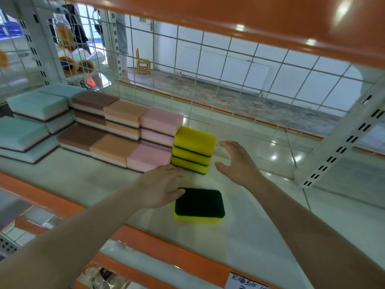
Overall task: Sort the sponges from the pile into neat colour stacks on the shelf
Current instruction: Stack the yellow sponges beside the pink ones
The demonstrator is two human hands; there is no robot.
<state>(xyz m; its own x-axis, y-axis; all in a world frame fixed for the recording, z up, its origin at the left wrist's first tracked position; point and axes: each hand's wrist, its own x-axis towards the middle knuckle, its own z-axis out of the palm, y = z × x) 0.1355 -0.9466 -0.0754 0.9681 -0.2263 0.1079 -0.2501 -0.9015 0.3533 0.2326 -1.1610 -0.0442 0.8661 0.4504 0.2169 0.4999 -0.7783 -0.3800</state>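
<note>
Left hand [160, 185], fingers relaxed, holding nothing, touches green-topped sponge [199, 203] at frame centre.
Right hand [237, 161] spread, empty, nr yellow stack [192, 150]: flip sponge yellow-up, square edges w/ stack.

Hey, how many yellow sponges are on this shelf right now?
4. Three sit in the yellow stack beside the pink sponges, yellow side up. The fourth, the loose sponge, lies scourer side up in front of it, by the left hand. More may be hidden behind.

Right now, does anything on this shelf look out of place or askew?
One yellow sponge lies alone at the front of the shelf, flipped green scourer side up, apart from the yellow stack, whose sponges sit yellow side up. The left hand touches its edge; the right hand hovers open beside the stack. The other colour stacks look tidy.
</note>
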